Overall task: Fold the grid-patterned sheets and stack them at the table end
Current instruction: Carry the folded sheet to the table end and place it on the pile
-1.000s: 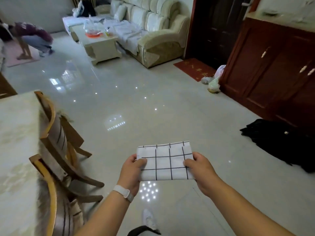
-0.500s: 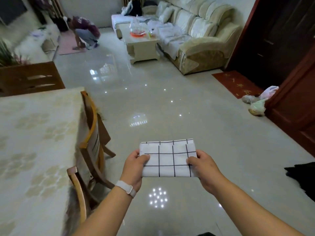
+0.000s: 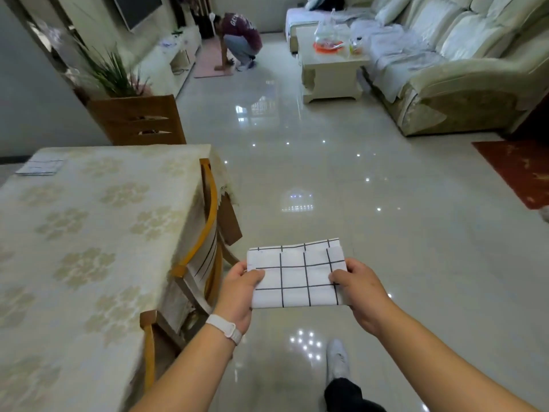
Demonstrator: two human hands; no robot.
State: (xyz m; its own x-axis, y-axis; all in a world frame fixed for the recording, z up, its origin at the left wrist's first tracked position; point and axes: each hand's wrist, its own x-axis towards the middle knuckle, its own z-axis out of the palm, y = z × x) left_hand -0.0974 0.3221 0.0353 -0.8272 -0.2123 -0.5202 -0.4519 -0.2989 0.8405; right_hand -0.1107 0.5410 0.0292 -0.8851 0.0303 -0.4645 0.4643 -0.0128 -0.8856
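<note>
Folded grid-patterned sheet (image 3: 297,276), lower centre of frame, held level over bare glossy floor (image 3: 341,179). Left hand (image 3: 239,292) pinches its left edge; right hand (image 3: 361,289) pinches its right edge. Table (image 3: 89,233) fills the left; another folded sheet (image 3: 40,167) lies at its far corner, upper left.

Table (image 3: 89,233) bears folded grid sheet (image 3: 40,167), far corner
</note>
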